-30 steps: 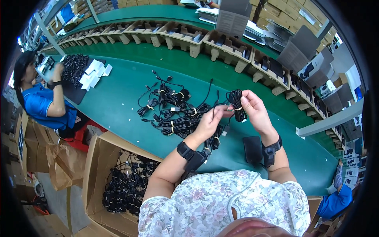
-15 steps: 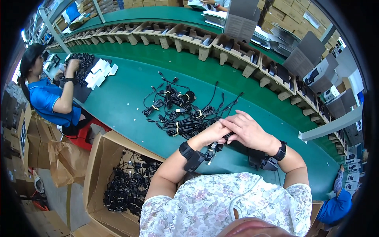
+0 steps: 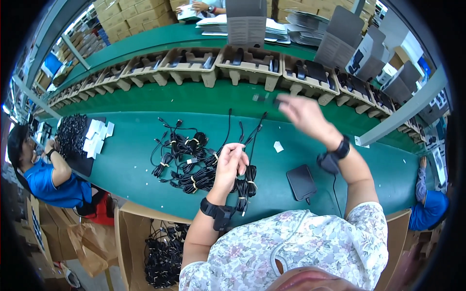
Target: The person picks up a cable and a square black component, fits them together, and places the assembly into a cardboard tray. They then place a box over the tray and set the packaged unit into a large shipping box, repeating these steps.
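Above the far edge of the green work table, my right hand (image 3: 303, 114) reaches forward, its fingers closed on a small dark item (image 3: 267, 98) with a pale end. Motion smears that item, and its kind does not show. My left hand (image 3: 230, 165) is over the right part of a heap of black cable bundles (image 3: 194, 180) tied with pale bands. Its fingers are curled, thumb against fingertips; whatever they hold, if anything, is hidden. Close below this hand lie more tied cables (image 3: 242, 194).
Molded brown trays (image 3: 247, 65) holding dark parts line the green strip beyond the table. A black flat device (image 3: 301, 182) and a white scrap (image 3: 278, 146) lie to the right. A carton (image 3: 124, 242) of cables stands at lower left. A co-worker (image 3: 43, 169) sits at far left.
My hands, together before, are now apart. The right one has gone forward toward the trays with the small dark item; the left is curled above the cables. The view has shifted, and the flat device now shows fully.
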The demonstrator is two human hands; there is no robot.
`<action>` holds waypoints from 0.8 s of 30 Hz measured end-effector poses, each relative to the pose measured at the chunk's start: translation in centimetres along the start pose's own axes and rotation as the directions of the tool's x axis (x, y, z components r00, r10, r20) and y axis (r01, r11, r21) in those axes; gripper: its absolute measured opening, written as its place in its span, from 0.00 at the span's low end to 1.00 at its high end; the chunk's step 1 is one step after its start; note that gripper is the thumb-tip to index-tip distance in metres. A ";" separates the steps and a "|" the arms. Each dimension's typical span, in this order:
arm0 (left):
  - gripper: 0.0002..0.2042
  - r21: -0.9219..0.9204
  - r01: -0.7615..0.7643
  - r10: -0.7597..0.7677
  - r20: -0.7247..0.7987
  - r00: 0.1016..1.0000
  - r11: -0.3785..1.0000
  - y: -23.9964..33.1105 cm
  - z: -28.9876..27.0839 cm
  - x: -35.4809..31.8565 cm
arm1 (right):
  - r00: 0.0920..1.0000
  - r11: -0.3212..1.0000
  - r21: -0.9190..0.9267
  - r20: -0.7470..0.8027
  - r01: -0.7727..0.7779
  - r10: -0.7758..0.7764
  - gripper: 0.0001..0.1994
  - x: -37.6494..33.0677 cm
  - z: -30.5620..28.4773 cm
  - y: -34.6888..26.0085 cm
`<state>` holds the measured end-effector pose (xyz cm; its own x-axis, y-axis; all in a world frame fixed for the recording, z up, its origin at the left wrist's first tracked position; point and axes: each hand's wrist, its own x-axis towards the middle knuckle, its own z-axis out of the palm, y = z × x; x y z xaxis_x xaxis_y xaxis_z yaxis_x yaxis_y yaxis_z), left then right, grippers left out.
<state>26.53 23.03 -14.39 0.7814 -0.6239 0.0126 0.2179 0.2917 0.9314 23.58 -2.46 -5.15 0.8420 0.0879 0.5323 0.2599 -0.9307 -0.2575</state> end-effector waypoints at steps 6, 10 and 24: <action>0.09 0.000 0.029 -0.029 -0.001 1.000 1.000 0.0 0.3 0.2 | 0.878 0.871 -0.143 0.026 -0.469 0.477 0.19 7.0 -3.4 10.7; 0.08 -0.032 0.044 -0.044 -0.006 0.999 0.999 -0.3 0.0 0.2 | 0.748 0.761 -0.254 0.165 -0.597 0.643 0.20 10.4 -2.4 16.2; 0.09 -0.032 0.076 -0.078 -0.047 0.996 0.997 -0.2 -0.4 0.0 | 0.598 0.666 -0.545 0.332 -0.510 0.730 0.13 15.1 0.3 17.4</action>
<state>26.71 23.24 -14.68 0.7887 -0.6099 -0.0770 0.2957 0.2666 0.9173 40.99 -17.26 -1.79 0.8500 -0.5085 -0.1374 -0.5138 -0.8579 -0.0034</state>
